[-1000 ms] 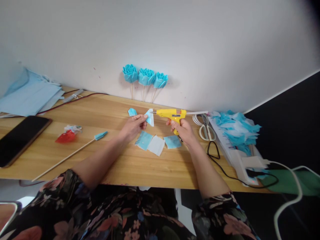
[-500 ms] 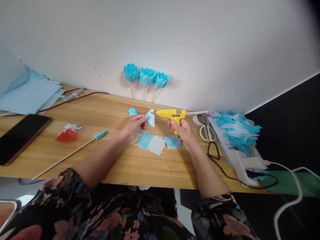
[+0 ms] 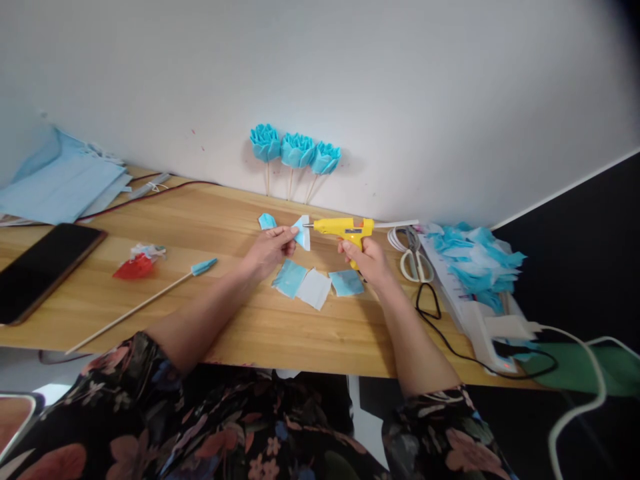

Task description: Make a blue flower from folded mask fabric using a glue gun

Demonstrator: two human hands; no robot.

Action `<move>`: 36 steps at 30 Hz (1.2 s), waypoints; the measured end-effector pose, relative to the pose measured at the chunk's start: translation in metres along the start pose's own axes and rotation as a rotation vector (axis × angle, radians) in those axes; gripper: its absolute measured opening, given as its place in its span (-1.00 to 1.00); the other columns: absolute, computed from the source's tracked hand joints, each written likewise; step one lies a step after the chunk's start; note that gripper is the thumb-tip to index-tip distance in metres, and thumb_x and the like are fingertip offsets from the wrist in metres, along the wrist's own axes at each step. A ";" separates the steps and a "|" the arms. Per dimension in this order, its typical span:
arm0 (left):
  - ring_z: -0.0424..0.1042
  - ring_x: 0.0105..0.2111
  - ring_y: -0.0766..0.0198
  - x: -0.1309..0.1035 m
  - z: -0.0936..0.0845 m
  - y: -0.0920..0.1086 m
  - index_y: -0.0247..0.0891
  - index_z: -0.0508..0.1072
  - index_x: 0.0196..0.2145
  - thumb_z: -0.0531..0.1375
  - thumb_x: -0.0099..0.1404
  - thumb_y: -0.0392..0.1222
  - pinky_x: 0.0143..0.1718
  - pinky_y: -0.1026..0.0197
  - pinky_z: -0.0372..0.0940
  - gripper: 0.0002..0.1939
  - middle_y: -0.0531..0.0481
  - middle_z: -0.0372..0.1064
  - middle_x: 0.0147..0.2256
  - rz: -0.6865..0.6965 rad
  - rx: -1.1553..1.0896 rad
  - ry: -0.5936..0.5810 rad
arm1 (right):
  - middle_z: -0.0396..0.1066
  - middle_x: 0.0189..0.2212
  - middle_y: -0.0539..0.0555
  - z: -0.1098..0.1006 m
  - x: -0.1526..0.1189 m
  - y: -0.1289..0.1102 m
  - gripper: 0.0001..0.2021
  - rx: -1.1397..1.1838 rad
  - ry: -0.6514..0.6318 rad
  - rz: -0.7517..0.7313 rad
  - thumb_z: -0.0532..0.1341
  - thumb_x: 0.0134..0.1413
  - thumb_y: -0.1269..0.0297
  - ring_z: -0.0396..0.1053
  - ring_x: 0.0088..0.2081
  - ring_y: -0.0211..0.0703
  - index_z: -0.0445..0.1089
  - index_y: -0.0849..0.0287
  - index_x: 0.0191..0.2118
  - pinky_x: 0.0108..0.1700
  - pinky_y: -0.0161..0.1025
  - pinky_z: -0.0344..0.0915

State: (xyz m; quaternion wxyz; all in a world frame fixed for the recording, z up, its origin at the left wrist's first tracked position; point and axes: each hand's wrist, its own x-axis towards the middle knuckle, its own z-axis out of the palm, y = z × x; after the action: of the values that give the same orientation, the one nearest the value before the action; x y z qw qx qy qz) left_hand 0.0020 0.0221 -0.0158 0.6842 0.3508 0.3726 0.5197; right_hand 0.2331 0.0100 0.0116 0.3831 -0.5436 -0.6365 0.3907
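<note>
Between the thumb and fingers of my left hand [image 3: 273, 249] is a folded piece of blue and white fabric [image 3: 303, 233]. My right hand [image 3: 367, 259] grips a yellow hot glue gun [image 3: 340, 227] by its handle, and the metal nozzle is at the fabric piece. A white glue stick [image 3: 397, 224] pokes out of the gun's back. On the table below lie a blue square [image 3: 291, 278], a white square [image 3: 315, 289] and another blue square [image 3: 347, 283]. Behind my left hand rests a small folded blue petal [image 3: 267, 221].
Three blue fabric flowers [image 3: 298, 151] on sticks lean against the wall. Left are a phone [image 3: 50, 270], face masks [image 3: 63, 187], a red item [image 3: 136, 264] and a blue-tipped stick [image 3: 150, 305]. Right are scissors [image 3: 417, 265], blue scraps [image 3: 475, 257], a power strip [image 3: 487, 340] and a black cord [image 3: 445, 344].
Both hands hold nearly the same pose, with the nozzle still at the fabric piece. The whole view has shifted slightly.
</note>
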 end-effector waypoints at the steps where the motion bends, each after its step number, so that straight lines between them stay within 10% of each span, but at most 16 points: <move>1: 0.21 -0.61 0.42 0.000 0.000 0.000 -0.28 0.41 -0.58 0.42 0.16 -0.03 -0.52 0.27 0.09 -0.63 0.08 0.28 -0.63 0.001 0.004 0.002 | 0.54 -0.29 0.08 0.000 0.000 -0.001 -0.60 -0.004 -0.002 0.000 0.26 0.01 -0.16 0.29 -0.47 -0.29 0.42 0.12 -0.37 -0.41 -0.30 0.29; 36: 0.22 -0.61 0.46 0.008 -0.009 -0.004 -0.28 0.33 -0.59 0.35 0.26 -0.18 -0.51 0.34 0.14 -0.64 0.12 0.24 -0.64 0.058 -0.144 0.072 | 0.54 -0.29 0.07 0.001 0.000 0.003 -0.66 0.066 -0.071 -0.023 0.31 0.02 -0.07 0.36 -0.41 -0.26 0.48 0.13 -0.33 -0.35 -0.28 0.33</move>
State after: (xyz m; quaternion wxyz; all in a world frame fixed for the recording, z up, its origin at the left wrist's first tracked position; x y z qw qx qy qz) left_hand -0.0031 0.0298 -0.0244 0.6782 0.2925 0.3485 0.5771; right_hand 0.2334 0.0100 0.0085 0.3823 -0.5090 -0.6427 0.4262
